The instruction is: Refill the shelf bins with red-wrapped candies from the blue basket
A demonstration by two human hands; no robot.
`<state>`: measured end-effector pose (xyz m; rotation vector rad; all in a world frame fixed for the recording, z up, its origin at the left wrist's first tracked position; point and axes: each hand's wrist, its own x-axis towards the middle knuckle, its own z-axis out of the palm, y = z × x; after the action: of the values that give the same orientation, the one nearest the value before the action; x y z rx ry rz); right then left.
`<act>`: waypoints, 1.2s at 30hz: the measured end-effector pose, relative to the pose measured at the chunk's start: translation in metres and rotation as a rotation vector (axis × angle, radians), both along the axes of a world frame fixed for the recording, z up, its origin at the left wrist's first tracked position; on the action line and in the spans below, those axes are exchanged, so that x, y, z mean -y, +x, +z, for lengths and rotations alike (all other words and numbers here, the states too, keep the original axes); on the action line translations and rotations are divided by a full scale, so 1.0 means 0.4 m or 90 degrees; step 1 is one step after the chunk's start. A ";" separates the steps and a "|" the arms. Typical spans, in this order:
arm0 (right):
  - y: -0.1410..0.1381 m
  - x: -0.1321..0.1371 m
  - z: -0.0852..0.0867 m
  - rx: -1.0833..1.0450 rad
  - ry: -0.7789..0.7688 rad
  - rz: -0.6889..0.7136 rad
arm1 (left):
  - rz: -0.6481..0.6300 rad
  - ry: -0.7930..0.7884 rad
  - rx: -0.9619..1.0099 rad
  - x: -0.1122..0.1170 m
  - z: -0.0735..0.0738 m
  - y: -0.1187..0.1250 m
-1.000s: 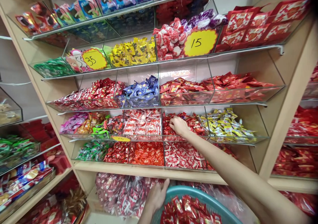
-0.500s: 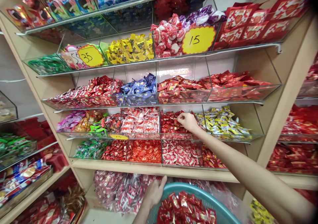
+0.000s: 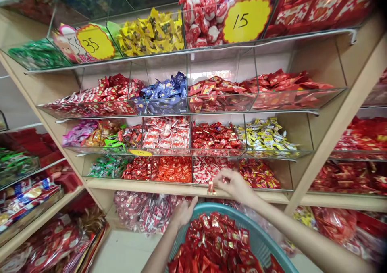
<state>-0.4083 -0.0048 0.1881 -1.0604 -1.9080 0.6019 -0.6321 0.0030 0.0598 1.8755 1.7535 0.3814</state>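
Observation:
My right hand (image 3: 232,186) is pinched on a small red-and-gold wrapped candy (image 3: 211,188), held in front of the wooden shelf edge and above the basket's far rim. A teal plastic basket (image 3: 242,211) heaped with red wrapped candies (image 3: 214,244) is below it. My left hand (image 3: 184,212) grips the basket at its left rim, thumb on top and the other fingers mostly hidden. Ahead is a clear compartment of similar red candies (image 3: 216,138), between white-and-red packets (image 3: 166,136) and yellow-and-white candies (image 3: 267,136).
Clear-fronted shelves (image 3: 178,115) rise ahead, filled with wrapped sweets. Yellow price tags (image 3: 248,19) hang on the upper shelf. Bulk bags of candy (image 3: 157,212) lie under the bottom wooden ledge (image 3: 133,185). More shelving stands at both sides.
My right hand has come down from the red candy compartment to above the basket, a candy in its fingers. The view has tilted down, showing more of the basket.

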 end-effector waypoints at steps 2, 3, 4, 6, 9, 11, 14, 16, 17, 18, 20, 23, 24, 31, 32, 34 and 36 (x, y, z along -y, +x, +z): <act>-0.007 0.034 -0.084 0.026 -0.078 0.012 | -0.002 0.000 -0.006 0.002 0.004 0.003; -0.010 0.045 -0.120 0.036 -0.110 0.012 | -0.001 0.001 -0.009 0.003 0.006 0.004; -0.013 0.053 -0.151 0.044 -0.132 0.011 | 0.000 0.002 -0.011 0.004 0.006 0.005; -0.017 0.061 -0.193 0.055 -0.156 0.011 | 0.000 0.006 -0.013 0.004 0.005 0.006; -0.019 0.062 -0.220 0.052 -0.180 0.024 | -0.001 0.007 -0.016 0.003 0.000 0.003; -0.015 0.061 -0.231 0.039 -0.204 0.033 | 0.004 0.008 -0.019 0.002 -0.001 0.001; -0.004 0.064 -0.254 0.012 -0.254 0.046 | 0.009 0.010 -0.024 0.004 0.003 0.000; 0.006 0.073 -0.272 -0.005 -0.292 0.059 | 0.008 0.009 -0.025 0.006 0.008 0.001; 0.012 0.079 -0.280 -0.009 -0.309 0.065 | 0.007 0.007 -0.025 0.007 0.011 0.002; 0.018 0.086 -0.287 -0.009 -0.322 0.070 | 0.006 0.004 -0.025 0.008 0.013 0.003; 0.033 0.100 -0.297 0.006 -0.339 0.073 | 0.001 -0.003 -0.026 0.010 0.016 0.005; 0.061 0.113 -0.299 0.050 -0.344 0.056 | -0.003 0.001 -0.024 0.010 0.015 0.005; 0.073 0.115 -0.297 0.063 -0.342 0.047 | -0.003 0.005 -0.022 0.009 0.013 0.004; 0.168 0.116 -0.269 0.205 -0.251 -0.018 | 0.004 0.006 -0.024 0.003 0.002 0.001; 0.180 0.119 -0.272 0.235 -0.245 -0.026 | 0.004 0.009 -0.025 0.002 0.002 0.002; 0.201 0.128 -0.287 0.295 -0.233 -0.046 | 0.003 0.012 -0.024 0.001 0.003 0.003; 0.218 0.135 -0.311 0.347 -0.200 -0.066 | 0.002 0.010 -0.024 0.002 0.005 0.005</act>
<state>-0.3211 -0.0588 0.0638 -1.6470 -2.2442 0.6083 -0.6300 0.0021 0.0618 1.9020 1.7833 0.3644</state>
